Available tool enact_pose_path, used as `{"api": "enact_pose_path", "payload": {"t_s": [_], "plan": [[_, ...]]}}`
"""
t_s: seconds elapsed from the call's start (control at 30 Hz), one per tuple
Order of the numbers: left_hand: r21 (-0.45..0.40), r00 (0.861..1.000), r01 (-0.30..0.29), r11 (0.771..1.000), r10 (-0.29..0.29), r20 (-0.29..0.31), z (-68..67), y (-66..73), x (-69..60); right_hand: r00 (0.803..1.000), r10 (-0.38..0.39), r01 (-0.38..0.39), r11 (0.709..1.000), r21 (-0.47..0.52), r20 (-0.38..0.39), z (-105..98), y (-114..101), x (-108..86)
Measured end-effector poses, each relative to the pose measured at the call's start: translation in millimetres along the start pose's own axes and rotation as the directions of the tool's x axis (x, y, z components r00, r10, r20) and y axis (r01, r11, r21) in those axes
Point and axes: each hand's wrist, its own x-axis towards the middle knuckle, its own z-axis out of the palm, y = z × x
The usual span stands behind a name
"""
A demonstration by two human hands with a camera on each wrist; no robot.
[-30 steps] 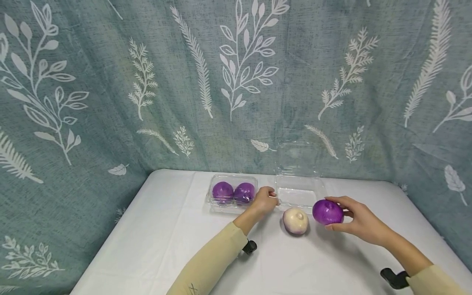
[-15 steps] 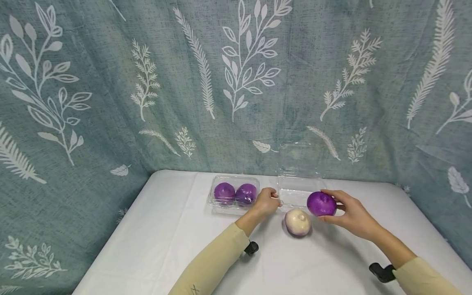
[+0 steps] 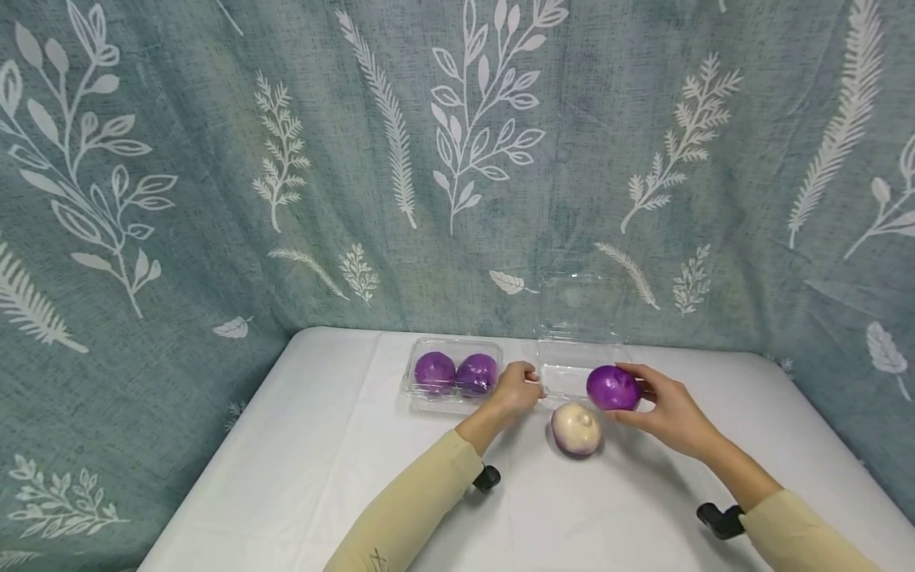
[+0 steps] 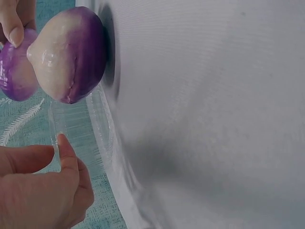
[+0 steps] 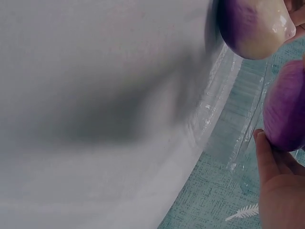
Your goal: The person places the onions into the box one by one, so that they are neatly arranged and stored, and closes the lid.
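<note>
In the head view, the right hand [image 3: 668,409] grips a purple onion [image 3: 612,388] above the front right part of an open clear container [image 3: 565,378]. The left hand [image 3: 516,391] pinches that container's near left edge; in the left wrist view, thumb and index finger of the left hand [image 4: 45,186] meet on the clear rim [image 4: 58,125]. A white and purple onion [image 3: 576,430] sits on the table just in front of the container. The right wrist view has the held onion [image 5: 286,107] in the fingers of the right hand [image 5: 281,183].
Left of the left hand stands a closed clear container [image 3: 455,403] with two purple onions [image 3: 434,372] inside. The open container's lid [image 3: 581,306] stands up against the patterned curtain [image 3: 400,262]. White cloth covers the table [image 3: 300,453].
My right hand has carried the purple onion left and away from me, from beside the white and purple onion to over the open container. The left hand keeps its hold on the edge.
</note>
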Motion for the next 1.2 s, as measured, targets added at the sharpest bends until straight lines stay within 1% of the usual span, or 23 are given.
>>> {"api": "enact_pose_path", "payload": {"t_s": [0.33,0.47,0.73,0.97,1.2], "plan": [[0.027,1.0,0.01,1.0,-0.01,-0.018,0.2,1.8,-0.7,1.0,0.022,-0.021,0.999,0.028,-0.021,10,1,8.9],[0.021,1.0,0.006,1.0,-0.006,-0.011,0.7,1.5,-1.3,0.999,0.032,-0.03,0.999,0.032,-0.04,13,1,11.6],[0.006,1.0,0.005,1.0,-0.005,-0.007,-0.8,3.0,-1.6,0.995,0.087,-0.085,0.996,0.035,-0.057,21,3,20.8],[-0.01,1.0,0.007,1.0,-0.007,0.003,-2.3,3.4,-2.6,0.992,0.12,-0.118,0.992,0.052,-0.041,26,1,30.1],[0.004,1.0,-0.001,1.0,0.001,0.01,-2.0,2.6,-2.9,0.99,0.134,-0.133,0.991,0.029,-0.032,32,5,39.5]]}}
